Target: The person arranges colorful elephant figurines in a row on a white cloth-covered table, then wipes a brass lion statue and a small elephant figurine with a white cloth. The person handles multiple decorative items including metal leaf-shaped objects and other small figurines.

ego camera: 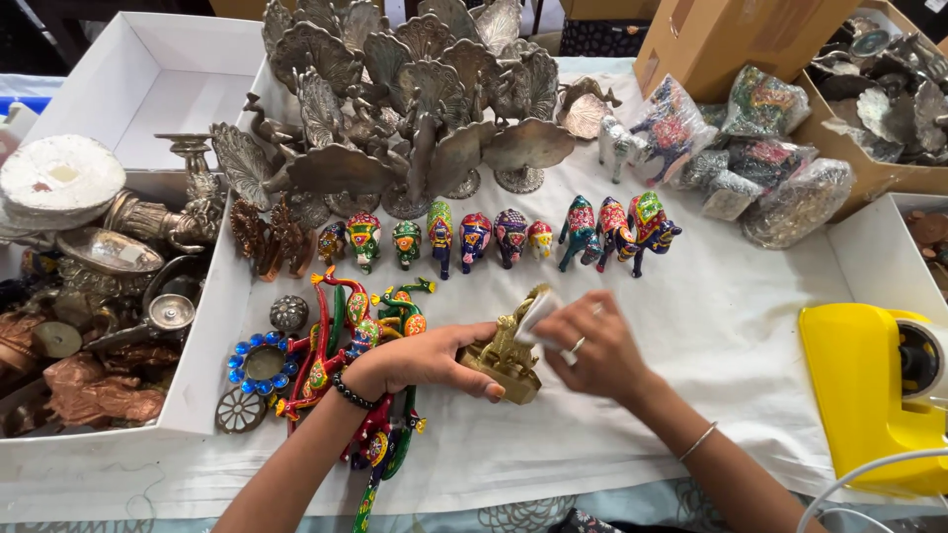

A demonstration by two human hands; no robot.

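Near the bench's front edge, the left hand (pixel 425 360) grips a small brass animal figurine on a rectangular base (pixel 506 357), dull gold and ornately cast. The right hand (pixel 592 345) pinches a white cloth (pixel 539 314) against its top.

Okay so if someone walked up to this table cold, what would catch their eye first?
Probably the two hands at the centre: the left hand grips a brass figurine while the right hand presses a small white piece to its top. Behind them stands a row of brightly painted animal figurines, backed by a cluster of silver metal peacocks. A yellow tape dispenser sits far right.
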